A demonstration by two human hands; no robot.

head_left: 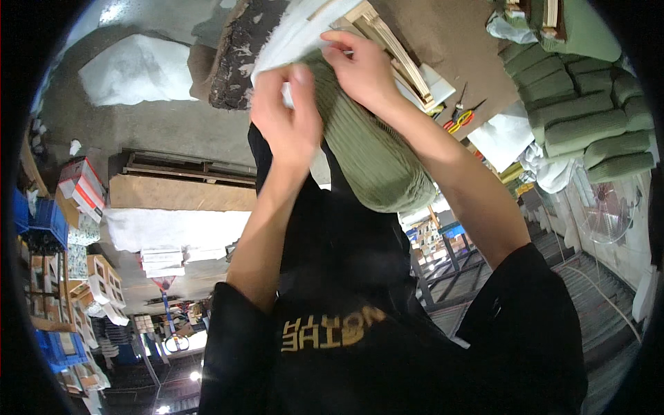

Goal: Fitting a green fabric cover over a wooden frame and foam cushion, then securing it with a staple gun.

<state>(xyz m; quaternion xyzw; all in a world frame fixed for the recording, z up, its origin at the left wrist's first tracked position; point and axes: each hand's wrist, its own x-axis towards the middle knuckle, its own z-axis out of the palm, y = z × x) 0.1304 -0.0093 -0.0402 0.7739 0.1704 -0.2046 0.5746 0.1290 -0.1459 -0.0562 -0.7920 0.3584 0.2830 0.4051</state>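
A green ribbed cushion (377,162), long and rounded at its near end, lies in front of my body. My right hand (363,69) is over its far end, thumb and forefinger pressed together; what they pinch is too small to make out. On the cushion's left side is my left hand (287,121), slightly blurred, its fingers curled round toward the thumb. Whatever it pinches cannot be made out. White padding (294,34) lies beyond both hands, beside a pale wooden frame (391,41).
Scissors with red and yellow handles (458,124) lie right of the frame. Several green ribbed cushions (574,128) are piled at the right. A dark, ragged-edged piece (238,59) and white sheeting (142,69) are at the left. Blue crates (48,221) stand far left.
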